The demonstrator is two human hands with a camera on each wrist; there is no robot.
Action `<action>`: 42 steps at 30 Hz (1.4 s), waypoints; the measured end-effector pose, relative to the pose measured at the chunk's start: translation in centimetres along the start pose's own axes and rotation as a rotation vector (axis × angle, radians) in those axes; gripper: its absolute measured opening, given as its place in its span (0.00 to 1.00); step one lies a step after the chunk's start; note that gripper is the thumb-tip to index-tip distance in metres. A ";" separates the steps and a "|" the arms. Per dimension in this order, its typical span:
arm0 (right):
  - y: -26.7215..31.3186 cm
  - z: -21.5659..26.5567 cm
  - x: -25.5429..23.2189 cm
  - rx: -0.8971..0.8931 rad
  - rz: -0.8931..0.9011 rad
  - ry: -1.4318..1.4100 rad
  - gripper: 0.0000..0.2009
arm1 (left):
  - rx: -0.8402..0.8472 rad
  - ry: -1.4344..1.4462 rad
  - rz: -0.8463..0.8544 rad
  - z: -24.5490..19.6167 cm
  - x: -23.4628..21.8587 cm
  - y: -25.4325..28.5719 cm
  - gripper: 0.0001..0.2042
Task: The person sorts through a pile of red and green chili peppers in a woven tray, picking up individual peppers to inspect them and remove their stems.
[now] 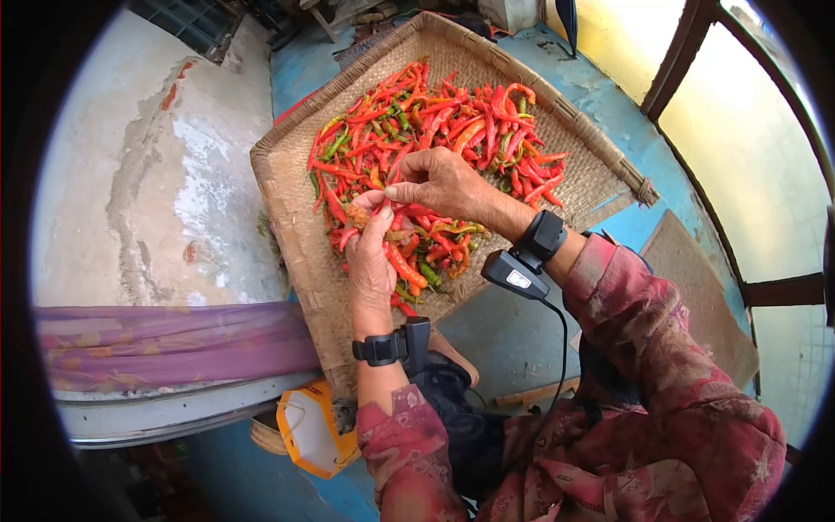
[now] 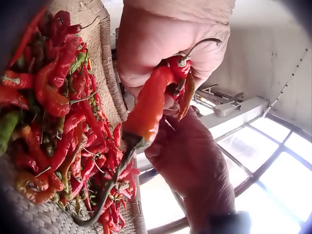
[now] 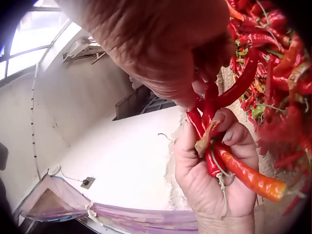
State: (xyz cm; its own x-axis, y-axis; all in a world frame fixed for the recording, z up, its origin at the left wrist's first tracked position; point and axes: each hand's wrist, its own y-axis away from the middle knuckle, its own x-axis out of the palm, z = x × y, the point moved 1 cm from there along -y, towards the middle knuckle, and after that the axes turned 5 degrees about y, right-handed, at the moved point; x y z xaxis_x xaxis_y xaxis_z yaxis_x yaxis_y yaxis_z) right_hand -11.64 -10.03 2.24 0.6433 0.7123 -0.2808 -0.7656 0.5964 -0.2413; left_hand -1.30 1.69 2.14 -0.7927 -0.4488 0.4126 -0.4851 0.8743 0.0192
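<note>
My left hand (image 1: 372, 265) curls round several peppers; in the right wrist view an orange-red pepper (image 3: 253, 178) lies across its palm, with a dried, yellowish one (image 3: 205, 140) beside it. Close against it, my right hand (image 1: 444, 184) pinches the upper end of the red peppers (image 3: 209, 105) with thumb and fingers. A curved red pepper (image 3: 242, 83) sticks out there. From the left wrist view, an orange pepper (image 2: 150, 105) with a long curved stem (image 2: 114, 183) hangs out of the left hand (image 2: 170, 39). Both hands are above the pepper heap (image 1: 365, 143).
A large woven tray (image 1: 300, 252) holds the heap of red, orange and green peppers. Left of it stand a peeling wall (image 1: 209, 157) and a purple cloth (image 1: 174, 348). An orange-yellow box (image 1: 309, 435) is below the tray's near corner, and windows (image 1: 748, 148) are at the right.
</note>
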 end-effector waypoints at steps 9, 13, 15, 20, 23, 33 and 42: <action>-0.5 -0.1 0.4 -0.038 -0.096 -0.149 0.06 | -0.006 0.001 0.044 0.3 -0.1 0.2 0.12; -0.5 0.4 -0.6 0.063 -0.114 -0.130 0.04 | -0.037 0.056 0.030 -0.1 -0.2 0.3 0.11; -0.6 0.5 -0.7 0.045 -0.161 -0.193 0.03 | -0.051 0.070 0.034 0.1 -0.7 0.1 0.10; -1.3 0.3 -3.1 -0.037 -0.399 -0.265 0.05 | -0.014 0.110 -0.130 0.3 -2.6 -0.5 0.10; -1.6 -0.4 -4.7 -0.103 -0.530 -0.097 0.05 | 0.030 0.135 -0.176 0.4 -3.1 -0.6 0.10; 0.2 -1.0 -0.6 -0.300 -0.162 0.576 0.19 | 0.081 0.067 -0.219 1.2 -2.0 -1.4 0.08; 0.6 0.0 1.4 -0.287 0.006 0.425 0.12 | 0.050 0.018 -0.215 0.6 -2.1 -0.9 0.06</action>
State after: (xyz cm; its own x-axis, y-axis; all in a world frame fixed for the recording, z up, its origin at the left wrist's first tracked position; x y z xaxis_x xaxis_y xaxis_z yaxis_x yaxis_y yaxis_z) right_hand -11.24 -8.65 1.74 0.6297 0.4666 -0.6212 -0.7755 0.4244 -0.4674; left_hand 0.55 1.71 0.72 -0.6624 -0.6204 0.4198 -0.6605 0.7482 0.0636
